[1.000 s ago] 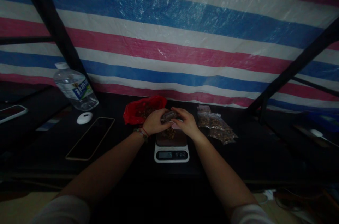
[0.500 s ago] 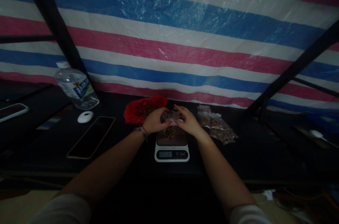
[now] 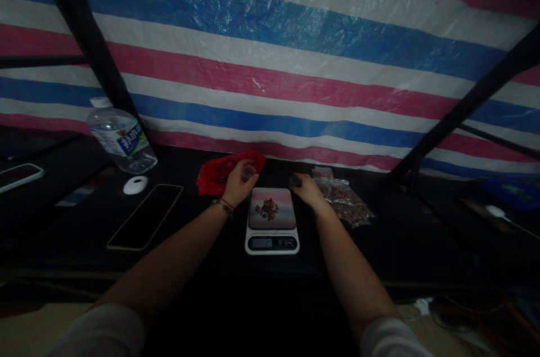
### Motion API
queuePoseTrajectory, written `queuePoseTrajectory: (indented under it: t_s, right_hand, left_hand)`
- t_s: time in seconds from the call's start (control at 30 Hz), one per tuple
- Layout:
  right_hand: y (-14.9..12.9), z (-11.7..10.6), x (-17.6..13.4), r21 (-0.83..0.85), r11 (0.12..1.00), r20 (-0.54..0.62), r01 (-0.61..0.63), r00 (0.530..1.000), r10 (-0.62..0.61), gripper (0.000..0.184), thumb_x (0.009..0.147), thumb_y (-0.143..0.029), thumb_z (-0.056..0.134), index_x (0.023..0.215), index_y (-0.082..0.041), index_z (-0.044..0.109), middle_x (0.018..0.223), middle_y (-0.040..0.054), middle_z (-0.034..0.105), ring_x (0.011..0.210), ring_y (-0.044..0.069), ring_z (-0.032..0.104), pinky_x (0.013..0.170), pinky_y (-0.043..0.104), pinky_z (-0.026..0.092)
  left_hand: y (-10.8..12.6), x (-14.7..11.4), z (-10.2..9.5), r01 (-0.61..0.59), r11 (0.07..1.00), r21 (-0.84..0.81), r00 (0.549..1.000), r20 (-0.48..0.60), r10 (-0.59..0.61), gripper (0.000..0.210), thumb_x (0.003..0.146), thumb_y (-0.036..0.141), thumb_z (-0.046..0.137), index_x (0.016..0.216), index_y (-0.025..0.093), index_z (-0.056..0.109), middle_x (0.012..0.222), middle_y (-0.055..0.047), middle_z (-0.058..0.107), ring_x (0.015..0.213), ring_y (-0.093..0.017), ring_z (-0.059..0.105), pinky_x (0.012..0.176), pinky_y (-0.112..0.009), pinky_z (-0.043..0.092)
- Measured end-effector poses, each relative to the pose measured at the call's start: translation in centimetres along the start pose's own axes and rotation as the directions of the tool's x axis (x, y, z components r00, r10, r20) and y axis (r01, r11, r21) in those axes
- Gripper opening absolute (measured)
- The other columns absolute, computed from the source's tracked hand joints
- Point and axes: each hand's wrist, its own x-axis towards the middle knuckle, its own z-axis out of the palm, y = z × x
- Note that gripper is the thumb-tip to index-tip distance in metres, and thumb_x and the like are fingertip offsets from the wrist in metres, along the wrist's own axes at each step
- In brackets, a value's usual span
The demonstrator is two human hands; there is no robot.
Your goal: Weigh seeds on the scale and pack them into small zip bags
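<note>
While a small heap of brown pieces (image 3: 267,209) is left on the scale (image 3: 272,222), the left hand (image 3: 238,182) is curled around a small clear bag (image 3: 248,170) beside the red bag (image 3: 219,172). The right hand (image 3: 307,188) is pressed, fingers closed, on a dark item beside filled packets (image 3: 343,199) on the surface (image 3: 202,244).

scale readout (image 3: 261,243) unreadable, right fingers (image 3: 296,180) in shadow

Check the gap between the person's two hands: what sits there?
In the head view, the kitchen scale sits between the left hand and right hand, with a small pile of brown bits on its platform.
</note>
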Motion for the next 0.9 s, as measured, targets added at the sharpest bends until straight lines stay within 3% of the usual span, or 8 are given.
queuePoseTrajectory:
  t_s: [0.13,0.23,0.4,0.57,0.67,0.9]
  right_hand:
    - [-1.6,-1.1,-0.2,-0.034,0.996,-0.044,0.088,0.995,-0.09,0.051,0.069,-0.018,0.063,0.12,-0.016,0.056,0.117,0.013,0.057,0.113,0.026,0.049,0.099,0.046,0.035]
    - [-4.7,-2.0,-0.7,0.034,0.969,0.004,0.244,0.97,-0.245,0.036,0.079,-0.018,0.056,0.114,-0.018,0.061,0.112,0.0108,0.059,0.11,0.022,0.051,0.096,0.042,0.037]
    - [-10.2,-1.7,-2.5,0.183,0.856,0.246,0.484,0.82,-0.517,0.023,0.084,-0.03,0.058,0.103,-0.021,0.066,0.098,0.0066,0.064,0.097,0.02,0.056,0.087,0.036,0.042]
    - [-12.5,-0.4,-3.8,0.164,0.812,0.333,0.561,0.743,-0.58,0.025,0.077,-0.033,0.067,0.1,-0.022,0.066,0.101,0.0051,0.062,0.099,0.02,0.054,0.087,0.034,0.04]
    - [-12.8,-0.2,-3.9,0.072,0.824,0.37,0.562,0.753,-0.545,0.021,0.081,-0.032,0.062,0.099,-0.021,0.064,0.1,0.0055,0.06,0.098,0.019,0.051,0.086,0.034,0.04]
    - [-12.2,-0.4,-3.5,-0.095,0.866,0.373,0.492,0.824,-0.427,0.018,0.088,-0.032,0.053,0.092,-0.018,0.063,0.094,0.0059,0.057,0.094,0.019,0.048,0.082,0.032,0.038]
  left_hand:
    - [-0.4,0.2,0.2,0.016,1.0,-0.018,1.0,-0.014,-0.016,0.038,0.082,0.035,0.05,0.114,0.015,0.05,0.101,-0.008,0.063,0.089,-0.019,0.062,0.082,-0.033,0.049]
    - [-0.4,0.2,0.2,0.021,0.999,-0.025,1.0,-0.003,-0.021,0.036,0.082,0.034,0.051,0.112,0.016,0.051,0.099,-0.007,0.064,0.087,-0.018,0.062,0.081,-0.033,0.049]
    - [-0.3,0.1,0.2,0.01,0.998,-0.066,1.0,0.024,-0.008,0.035,0.083,0.033,0.05,0.112,0.016,0.052,0.097,-0.007,0.063,0.087,-0.017,0.061,0.081,-0.032,0.049]
    - [-0.4,0.1,0.4,0.004,0.994,-0.112,0.999,0.033,0.0,0.035,0.082,0.033,0.051,0.112,0.016,0.052,0.092,-0.005,0.063,0.086,-0.017,0.061,0.082,-0.032,0.048]
    - [-0.4,0.1,0.5,0.003,0.993,-0.121,1.0,0.024,0.0,0.033,0.082,0.032,0.051,0.111,0.015,0.053,0.089,-0.005,0.063,0.083,-0.017,0.061,0.079,-0.032,0.048]
    - [-0.5,0.1,0.4,0.008,0.995,-0.098,1.0,0.02,-0.006,0.032,0.082,0.03,0.052,0.11,0.016,0.054,0.093,-0.005,0.063,0.084,-0.017,0.061,0.08,-0.031,0.048]
